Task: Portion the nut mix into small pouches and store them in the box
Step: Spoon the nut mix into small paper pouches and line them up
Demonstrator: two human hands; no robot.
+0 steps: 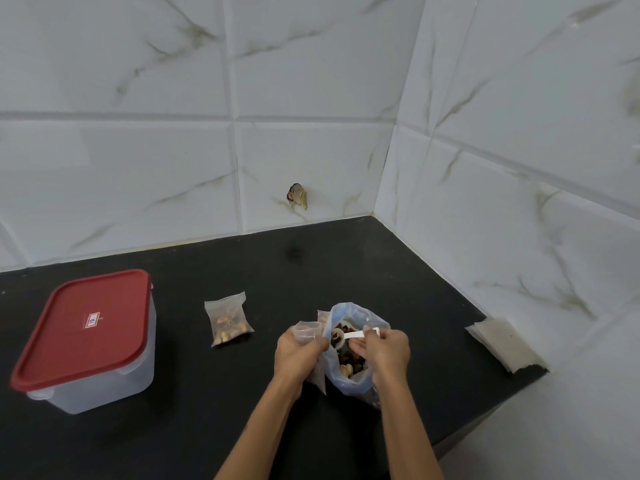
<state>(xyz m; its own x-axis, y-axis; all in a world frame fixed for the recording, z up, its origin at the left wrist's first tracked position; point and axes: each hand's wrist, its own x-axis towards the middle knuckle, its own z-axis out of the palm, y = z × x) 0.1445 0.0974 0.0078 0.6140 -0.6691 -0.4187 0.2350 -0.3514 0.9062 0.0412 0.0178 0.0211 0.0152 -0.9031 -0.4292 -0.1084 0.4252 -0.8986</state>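
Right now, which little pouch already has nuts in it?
The filled pouch lying alone on the counter, between the red-lidded box and the hands. The pouch in the left hand looks empty.

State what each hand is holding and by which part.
The left hand grips a small clear pouch just below its open mouth. The right hand pinches a white scoop by its handle end, bowl over the nut mix bag.

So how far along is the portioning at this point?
One filled pouch lies on the counter. In hand: the left hand holds an open pouch while the right hand works a white scoop in the nut bag. Left: a stack of empty pouches, and the box, lid on.
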